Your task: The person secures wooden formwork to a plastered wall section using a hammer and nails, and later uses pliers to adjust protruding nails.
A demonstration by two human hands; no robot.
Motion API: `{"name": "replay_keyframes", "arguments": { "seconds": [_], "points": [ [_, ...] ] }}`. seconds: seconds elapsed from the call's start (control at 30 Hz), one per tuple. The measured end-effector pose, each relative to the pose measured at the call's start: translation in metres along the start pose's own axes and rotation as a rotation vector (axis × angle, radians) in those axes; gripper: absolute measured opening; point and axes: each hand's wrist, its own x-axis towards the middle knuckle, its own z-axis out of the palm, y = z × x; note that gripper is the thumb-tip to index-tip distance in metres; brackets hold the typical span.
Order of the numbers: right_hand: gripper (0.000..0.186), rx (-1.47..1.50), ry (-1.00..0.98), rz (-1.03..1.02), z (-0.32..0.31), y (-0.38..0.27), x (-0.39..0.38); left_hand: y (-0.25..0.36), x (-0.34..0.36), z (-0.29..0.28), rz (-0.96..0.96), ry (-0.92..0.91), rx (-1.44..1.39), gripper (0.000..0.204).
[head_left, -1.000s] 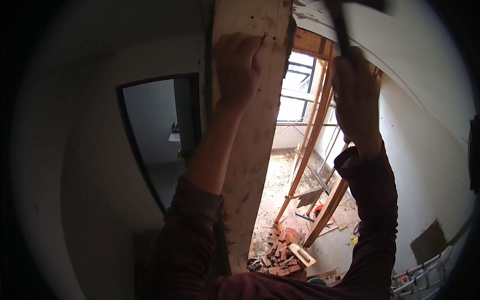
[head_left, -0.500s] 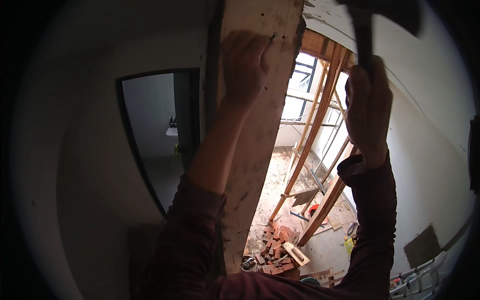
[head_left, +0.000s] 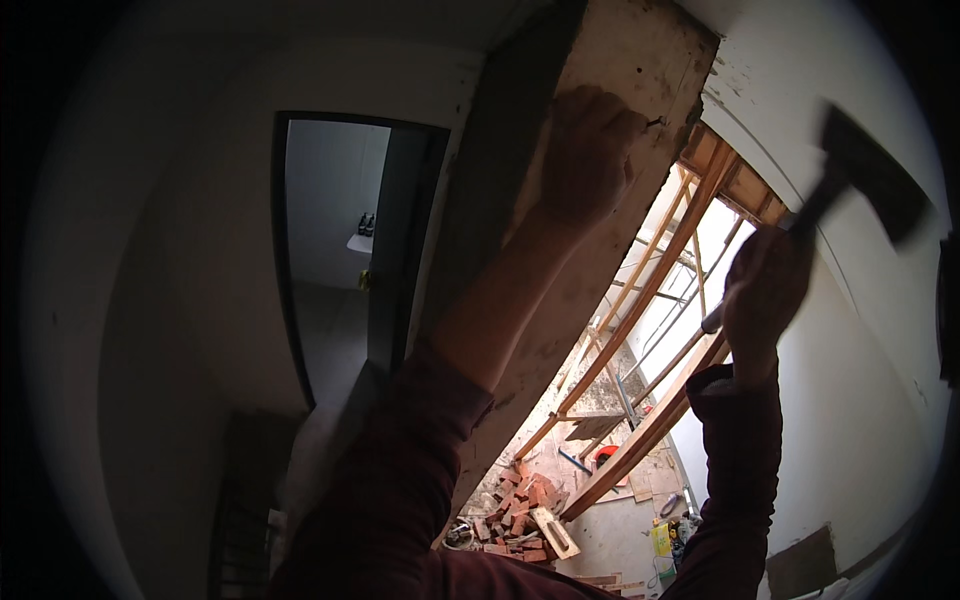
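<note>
Against a stained pale board [head_left: 610,240], a nail [head_left: 656,121] is being pinched by the clenched left hand [head_left: 590,150], jutting at that hand's two o'clock; whether its point is being gripped by the board cannot be told. A blurred hammer [head_left: 868,172] is being grasped by its handle in the right hand [head_left: 765,285], its head being held well apart, between three and four o'clock from the nail. Crushed knuckles are being risked should a blow be landed toward eight o'clock; a bent nail, should it be angled.
</note>
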Motion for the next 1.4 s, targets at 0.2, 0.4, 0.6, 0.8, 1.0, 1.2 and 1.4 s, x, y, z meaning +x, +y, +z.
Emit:
{"name": "replay_keyframes", "arguments": {
  "seconds": [0.2, 0.4, 0.6, 0.8, 1.0, 1.2, 1.4],
  "points": [
    [0.024, -0.54, -0.266, -0.199, -0.003, -0.011, 0.013, -0.005, 0.0, -0.001, -0.002, -0.021, -0.015, 0.019],
    [0.02, -0.288, -0.132, -0.195, 0.007, 0.0, 0.004, -0.004, -0.001, -0.005, 0.025, -0.012, -0.011, 0.017],
    [0.017, -0.508, -0.303, -0.4, 0.013, -0.017, 0.008, -0.008, 0.001, -0.006, 0.015, -0.007, -0.018, 0.022],
    [0.016, -0.48, -0.249, -0.161, 0.013, 0.01, -0.003, -0.005, -0.009, -0.005, -0.103, 0.016, -0.192, 0.076],
    [0.016, -0.401, -0.207, -0.274, 0.014, 0.001, -0.001, 0.0, -0.003, -0.001, -0.2, 0.064, -0.275, 0.088],
    [0.013, -0.461, -0.418, -0.147, 0.019, 0.014, -0.004, 0.007, -0.001, -0.006, -0.042, 0.192, -0.287, 0.075],
    [0.011, -0.212, -0.113, -0.26, 0.022, -0.003, -0.003, -0.005, 0.003, -0.012, 0.073, 0.119, -0.113, 0.077]
  ]
}}
